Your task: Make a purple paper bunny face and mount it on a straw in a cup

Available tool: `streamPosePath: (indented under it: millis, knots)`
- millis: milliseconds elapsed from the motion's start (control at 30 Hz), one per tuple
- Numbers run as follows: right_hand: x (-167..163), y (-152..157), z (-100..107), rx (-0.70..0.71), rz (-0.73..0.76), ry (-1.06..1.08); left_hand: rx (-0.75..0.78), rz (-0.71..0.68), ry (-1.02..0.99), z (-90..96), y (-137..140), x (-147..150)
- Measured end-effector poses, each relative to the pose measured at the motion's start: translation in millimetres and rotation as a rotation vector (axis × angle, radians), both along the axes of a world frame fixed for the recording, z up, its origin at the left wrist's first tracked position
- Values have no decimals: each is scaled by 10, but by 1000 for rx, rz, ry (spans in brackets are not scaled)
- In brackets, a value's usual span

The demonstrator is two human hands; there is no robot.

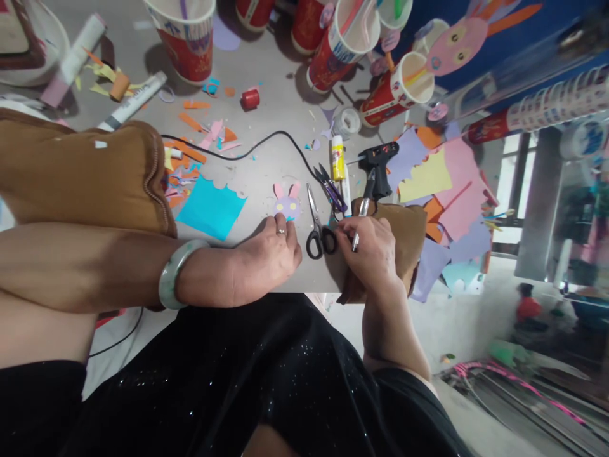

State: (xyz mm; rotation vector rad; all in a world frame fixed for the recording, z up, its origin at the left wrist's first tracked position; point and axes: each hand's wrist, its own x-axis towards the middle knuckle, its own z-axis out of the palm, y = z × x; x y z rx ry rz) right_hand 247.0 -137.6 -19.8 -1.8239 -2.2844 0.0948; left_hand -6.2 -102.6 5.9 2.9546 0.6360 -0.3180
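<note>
A small purple paper rabbit face (pixel 287 206) with pink ears and yellow eyes lies on the grey table. My left hand (pixel 271 254) has its fingers closed over the lower edge of that face, hiding part of it. In my right hand (pixel 368 244) is a pen (pixel 364 208) with a clear barrel and black end, gripped between the fingers. Black-handled scissors (pixel 316 231) lie between my hands, blades pointing away. Beyond them are purple-handled scissors (pixel 332 190), a yellow glue stick (pixel 337 158) and a black glue gun (pixel 378 166).
A blue paper sheet (pixel 212 208) and paper scraps lie left of centre. Brown cushions (pixel 80 174) border the workspace. Red paper cups (pixel 188 47) stand at the back, one with a pink rabbit face (pixel 457 47). Coloured paper sheets (pixel 459 190) are piled right; a black cord (pixel 247 152) crosses the table.
</note>
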Motion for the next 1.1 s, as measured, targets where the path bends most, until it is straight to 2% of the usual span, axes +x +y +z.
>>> streamPosePath:
  millis: [200, 367, 500, 667, 933, 1100]
  knots:
    - [1, 79, -38, -71, 22, 6, 20, -33, 48, 31, 15, 16]
    - [4, 81, -32, -66, 10, 54, 116, -13, -29, -47, -35, -25]
    - [26, -7, 60, -7, -37, 140, 164, -11, -77, -115, -67, -50]
    - [38, -96, 183, 8, -86, 193, 130, -10, -70, -122, -64, -63]
    - [117, -128, 255, 82, -43, 147, 131, -45, -47, -150, -36, -60]
    - [204, -245, 434, 7, 53, 103, 89, -21, -32, -133, -23, -19]
